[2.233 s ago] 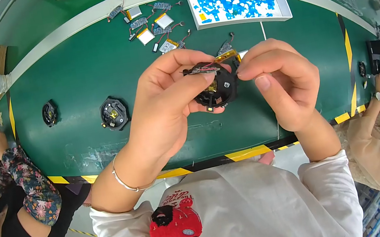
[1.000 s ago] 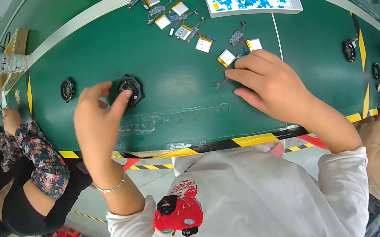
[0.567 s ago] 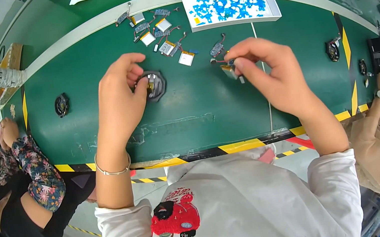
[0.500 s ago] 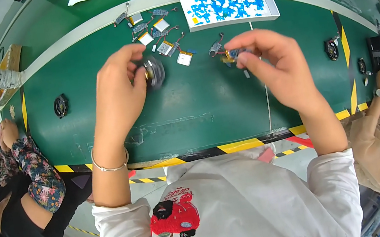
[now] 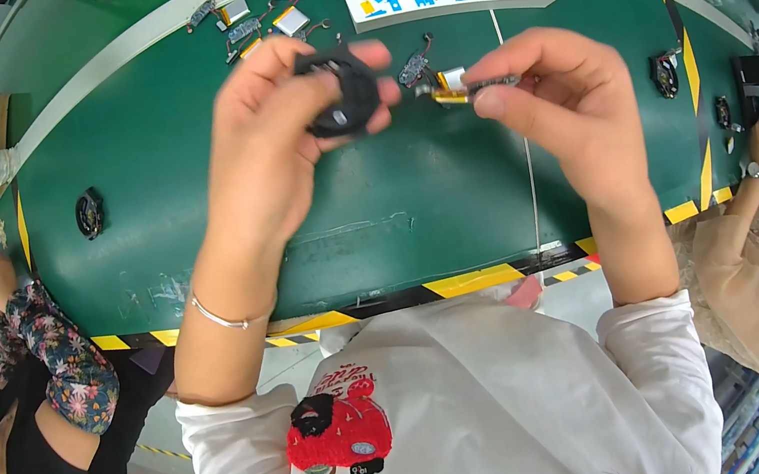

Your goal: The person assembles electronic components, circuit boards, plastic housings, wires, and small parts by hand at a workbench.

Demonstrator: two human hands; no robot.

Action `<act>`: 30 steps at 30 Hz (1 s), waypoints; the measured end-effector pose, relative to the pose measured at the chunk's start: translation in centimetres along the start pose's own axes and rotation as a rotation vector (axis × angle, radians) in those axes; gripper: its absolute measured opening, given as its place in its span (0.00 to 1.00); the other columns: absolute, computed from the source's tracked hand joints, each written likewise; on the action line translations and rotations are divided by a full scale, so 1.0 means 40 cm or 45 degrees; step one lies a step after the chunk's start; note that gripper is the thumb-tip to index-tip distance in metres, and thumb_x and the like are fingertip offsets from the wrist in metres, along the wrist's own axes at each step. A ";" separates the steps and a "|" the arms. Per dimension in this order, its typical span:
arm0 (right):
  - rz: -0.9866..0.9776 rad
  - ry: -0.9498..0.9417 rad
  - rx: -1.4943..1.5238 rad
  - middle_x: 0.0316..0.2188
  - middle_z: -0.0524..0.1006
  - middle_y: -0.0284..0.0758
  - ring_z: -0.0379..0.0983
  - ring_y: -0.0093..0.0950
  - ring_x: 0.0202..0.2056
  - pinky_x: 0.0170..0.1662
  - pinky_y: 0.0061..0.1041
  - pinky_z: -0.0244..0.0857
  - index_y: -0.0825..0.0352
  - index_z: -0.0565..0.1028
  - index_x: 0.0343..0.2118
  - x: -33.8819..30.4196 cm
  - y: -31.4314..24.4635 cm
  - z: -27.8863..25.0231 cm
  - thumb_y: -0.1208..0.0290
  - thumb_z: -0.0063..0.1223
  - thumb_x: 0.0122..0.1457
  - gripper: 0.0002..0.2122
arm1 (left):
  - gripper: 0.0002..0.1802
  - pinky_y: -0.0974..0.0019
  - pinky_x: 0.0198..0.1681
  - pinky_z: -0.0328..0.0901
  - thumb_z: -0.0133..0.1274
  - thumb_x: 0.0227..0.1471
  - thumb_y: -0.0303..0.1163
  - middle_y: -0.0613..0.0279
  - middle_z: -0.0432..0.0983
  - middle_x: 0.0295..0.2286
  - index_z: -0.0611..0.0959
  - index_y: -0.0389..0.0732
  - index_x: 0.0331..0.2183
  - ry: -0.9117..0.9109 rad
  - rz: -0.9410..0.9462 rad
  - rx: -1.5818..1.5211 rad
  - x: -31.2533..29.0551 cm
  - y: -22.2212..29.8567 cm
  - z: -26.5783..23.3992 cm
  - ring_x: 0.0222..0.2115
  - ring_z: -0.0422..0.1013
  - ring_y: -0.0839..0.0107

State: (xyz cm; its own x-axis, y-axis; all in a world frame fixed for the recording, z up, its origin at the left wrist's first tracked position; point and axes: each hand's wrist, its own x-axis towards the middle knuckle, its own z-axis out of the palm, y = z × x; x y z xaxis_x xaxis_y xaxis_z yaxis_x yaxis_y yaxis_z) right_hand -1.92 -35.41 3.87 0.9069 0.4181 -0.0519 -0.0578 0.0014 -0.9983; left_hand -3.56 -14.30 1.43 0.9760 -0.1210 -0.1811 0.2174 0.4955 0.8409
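Note:
My left hand (image 5: 257, 147) is wrapped round a black round plastic housing (image 5: 351, 105), its thumb pressed on the upturned face. Between thumb and fingers, my right hand (image 5: 573, 96) pinches a small circuit board (image 5: 495, 84) by its edge. A yellow-edged piece (image 5: 449, 98) sticks out from the board toward the housing, a small gap apart from it. Behind the pinch, a silver pouch battery (image 5: 453, 78) partly shows; whether it is joined to the held board I cannot tell. Another wired circuit board (image 5: 414, 68) lies on the green table just beyond.
Several boards with wires and batteries (image 5: 291, 21) lie beyond my left hand. A white box (image 5: 452, 13) of small blue and white pieces stands at the back. Black round housings lie at the left (image 5: 90, 214) and right (image 5: 664, 75). Co-workers sit on both sides.
My left hand has moved right and up, turning the housing so its face shows. My right hand has turned the board edge-on. The view has shifted, with the box now higher.

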 end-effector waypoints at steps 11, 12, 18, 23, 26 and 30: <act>-0.351 0.173 -0.554 0.26 0.73 0.35 0.69 0.21 0.28 0.34 0.19 0.65 0.73 0.71 0.26 -0.021 0.039 0.057 0.84 0.51 0.43 0.05 | 0.16 0.73 0.34 0.71 0.40 0.53 0.21 0.56 0.73 0.38 0.71 0.33 0.45 -0.058 -0.072 0.212 -0.060 -0.044 0.057 0.35 0.73 0.73; -0.401 0.183 -0.640 0.25 0.73 0.34 0.69 0.21 0.28 0.33 0.19 0.65 0.72 0.71 0.26 -0.019 0.036 0.059 0.83 0.52 0.42 0.06 | 0.15 0.72 0.35 0.71 0.41 0.52 0.19 0.56 0.73 0.38 0.71 0.32 0.44 -0.048 0.019 0.189 -0.060 -0.049 0.060 0.36 0.72 0.74; -0.533 0.252 -0.779 0.21 0.73 0.33 0.70 0.25 0.23 0.27 0.20 0.65 0.70 0.71 0.23 -0.015 0.035 0.069 0.81 0.54 0.39 0.06 | 0.13 0.72 0.37 0.70 0.45 0.51 0.18 0.57 0.73 0.37 0.72 0.30 0.42 -0.085 0.169 0.188 -0.067 -0.054 0.061 0.36 0.71 0.75; -0.559 0.184 -0.849 0.22 0.72 0.34 0.68 0.24 0.24 0.28 0.20 0.63 0.71 0.71 0.24 -0.022 0.019 0.074 0.83 0.53 0.40 0.06 | 0.10 0.74 0.34 0.70 0.47 0.52 0.20 0.58 0.75 0.32 0.74 0.30 0.39 -0.084 0.200 0.358 -0.067 -0.052 0.054 0.32 0.72 0.76; -0.594 0.156 -0.787 0.22 0.72 0.35 0.68 0.25 0.23 0.27 0.20 0.63 0.71 0.71 0.23 -0.026 0.020 0.079 0.83 0.54 0.39 0.06 | 0.09 0.75 0.32 0.69 0.47 0.52 0.20 0.59 0.75 0.30 0.75 0.30 0.38 -0.114 0.159 0.375 -0.062 -0.051 0.046 0.29 0.72 0.77; -0.501 0.156 -0.655 0.23 0.72 0.34 0.67 0.22 0.24 0.28 0.19 0.62 0.71 0.72 0.25 -0.026 0.024 0.079 0.83 0.54 0.42 0.05 | 0.08 0.75 0.33 0.68 0.48 0.52 0.21 0.59 0.76 0.31 0.76 0.30 0.36 -0.083 0.025 0.161 -0.049 -0.048 0.046 0.30 0.72 0.77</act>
State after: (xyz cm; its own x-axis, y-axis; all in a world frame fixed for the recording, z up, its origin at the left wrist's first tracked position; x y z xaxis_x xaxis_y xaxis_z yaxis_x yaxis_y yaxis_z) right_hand -4.22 -32.98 3.06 0.8623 0.3684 0.3473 0.4671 -0.3143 -0.8265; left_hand -5.92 -16.59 1.10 0.9763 -0.1702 -0.1334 0.1906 0.3863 0.9025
